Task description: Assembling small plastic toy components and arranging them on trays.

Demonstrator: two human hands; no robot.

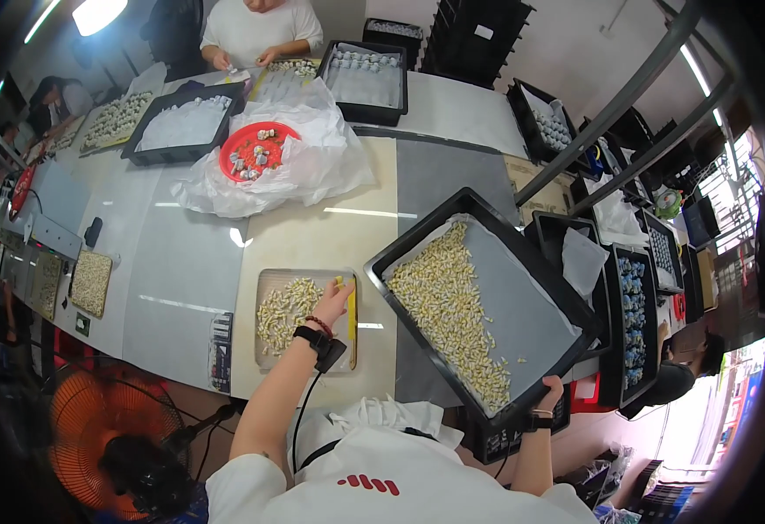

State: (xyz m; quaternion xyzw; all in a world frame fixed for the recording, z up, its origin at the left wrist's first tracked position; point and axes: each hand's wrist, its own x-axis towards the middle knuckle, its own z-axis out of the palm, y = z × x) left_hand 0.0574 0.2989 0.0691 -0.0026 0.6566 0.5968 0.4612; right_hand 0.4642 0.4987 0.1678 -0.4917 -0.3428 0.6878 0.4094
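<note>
My left hand [333, 304] is over the right side of a shallow clear tray [262, 349], its fingers closed at the upper end of a yellow strip [353, 327]. The strip lies along that tray's right edge. Small white-and-yellow pieces [282, 314] are spread inside the tray. On the right, my right hand [550, 395] grips the near corner rim of a big black tray [493, 214], which sits at an angle. Many similar small pieces [448, 306] are heaped along the left half of its grey-lined bottom, with a few loose ones farther right.
Across the table, a red round tray [229, 162] with small parts rests on white plastic sheeting [330, 166]; a co-worker [264, 31] handles parts there. Black trays [631, 349] of parts line the right. An orange fan [107, 428] stands at lower left. A metal post [609, 105] slants at right.
</note>
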